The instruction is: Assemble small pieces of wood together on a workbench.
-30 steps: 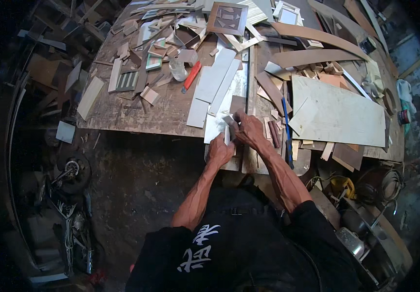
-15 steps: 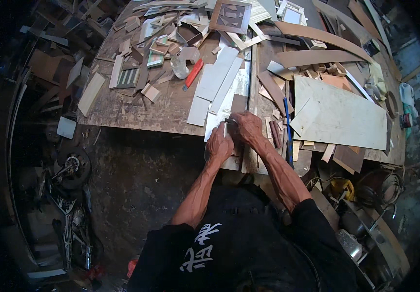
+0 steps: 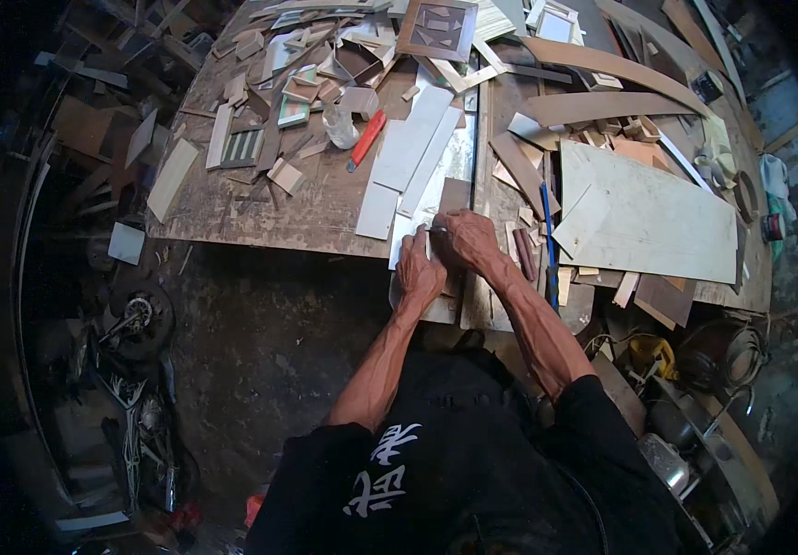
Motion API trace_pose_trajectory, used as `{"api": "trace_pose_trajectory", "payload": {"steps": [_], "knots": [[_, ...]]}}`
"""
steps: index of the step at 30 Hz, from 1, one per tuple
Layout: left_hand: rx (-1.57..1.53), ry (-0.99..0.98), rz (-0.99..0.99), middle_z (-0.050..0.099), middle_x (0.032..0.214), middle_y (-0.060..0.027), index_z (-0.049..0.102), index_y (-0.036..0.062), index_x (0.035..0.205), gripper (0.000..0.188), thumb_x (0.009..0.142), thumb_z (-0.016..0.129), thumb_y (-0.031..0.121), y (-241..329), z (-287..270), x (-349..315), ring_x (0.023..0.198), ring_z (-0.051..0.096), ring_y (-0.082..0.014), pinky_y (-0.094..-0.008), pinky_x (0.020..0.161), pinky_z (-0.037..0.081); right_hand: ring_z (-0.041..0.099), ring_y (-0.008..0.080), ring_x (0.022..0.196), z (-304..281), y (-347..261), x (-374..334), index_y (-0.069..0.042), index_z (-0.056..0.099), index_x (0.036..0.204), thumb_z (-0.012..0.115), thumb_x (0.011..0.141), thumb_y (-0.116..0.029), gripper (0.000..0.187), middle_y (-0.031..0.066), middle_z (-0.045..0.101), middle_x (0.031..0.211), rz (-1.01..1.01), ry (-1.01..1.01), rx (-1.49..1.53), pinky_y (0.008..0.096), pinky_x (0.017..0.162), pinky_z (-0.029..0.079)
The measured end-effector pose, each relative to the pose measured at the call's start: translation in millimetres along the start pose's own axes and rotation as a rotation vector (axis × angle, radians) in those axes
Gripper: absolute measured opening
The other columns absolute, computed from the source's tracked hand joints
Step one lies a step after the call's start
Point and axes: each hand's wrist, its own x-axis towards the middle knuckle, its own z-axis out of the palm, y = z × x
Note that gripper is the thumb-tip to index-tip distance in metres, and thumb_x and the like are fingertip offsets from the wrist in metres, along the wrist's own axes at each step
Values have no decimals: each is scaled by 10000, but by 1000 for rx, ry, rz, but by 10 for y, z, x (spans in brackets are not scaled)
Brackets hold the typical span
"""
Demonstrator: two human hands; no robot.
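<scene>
Both my hands work close together at the near edge of the wooden workbench [image 3: 260, 217]. My right hand [image 3: 469, 240] is closed around a small dark tool with a metal tip [image 3: 437, 228]; its kind is mostly hidden by the fingers. Beside it, my left hand [image 3: 420, 268] has its fingers pressed together at a small pale edge, and what they hold is hard to make out. Under the hands lies a brown board [image 3: 455, 194] on a shiny metal strip [image 3: 460, 157]. White flat boards [image 3: 414, 139] lie just beyond my left hand.
A red utility knife [image 3: 367, 141] and a clear plastic bottle [image 3: 340, 126] lie left of the white boards. Right of my hands are a blue rod [image 3: 548, 222] and a large pale panel [image 3: 644, 213]. Wood offcuts and a small brown frame [image 3: 437, 28] crowd the far side.
My left hand has shifted slightly, its fingertips reaching a little farther forward. The right hand has turned a little, and more of the tool's metal tip shows.
</scene>
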Motion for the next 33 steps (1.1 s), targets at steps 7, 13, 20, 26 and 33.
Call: {"api": "trace_pose_trajectory", "payload": {"steps": [7, 13, 20, 26, 33], "knots": [[-37, 58, 69, 522, 1104, -224, 470, -18, 1275, 516, 779, 539, 107, 2, -39, 34, 1018, 523, -409, -483, 835, 449, 631, 372, 775, 78, -100, -117, -60, 597, 951, 552, 769, -134, 202, 161, 614, 919, 34, 134, -15, 454, 631, 510], [-17, 62, 14, 576, 1118, -244, 489, -19, 1256, 491, 788, 568, 109, -184, -260, -24, 1016, 562, -421, -472, 835, 462, 615, 449, 785, -81, -759, -515, 15, 448, 1066, 598, 832, -254, 387, 239, 401, 1285, 348, 218, 223, 531, 645, 503], [-122, -80, -4, 630, 978, -286, 516, 49, 1265, 471, 813, 550, 180, -173, -415, -41, 918, 607, -452, -484, 783, 487, 597, 458, 828, -6, -943, -547, 44, 442, 1031, 574, 865, -217, 336, 307, 369, 1265, 427, 173, 241, 528, 669, 497], [-176, -147, -11, 629, 985, -288, 519, 45, 1258, 490, 794, 540, 202, -287, -422, 3, 924, 605, -456, -491, 795, 480, 602, 472, 799, 141, -1012, -581, 30, 418, 1063, 600, 848, -233, 385, 287, 374, 1240, 483, 210, 185, 522, 656, 505], [-257, -199, -10, 625, 1020, -285, 531, 14, 1233, 474, 794, 518, 191, -432, -432, 74, 949, 603, -447, -474, 829, 474, 561, 468, 863, 221, -1010, -539, 34, 415, 1090, 541, 869, -139, 307, 273, 380, 1215, 540, 417, 376, 512, 694, 482]]}}
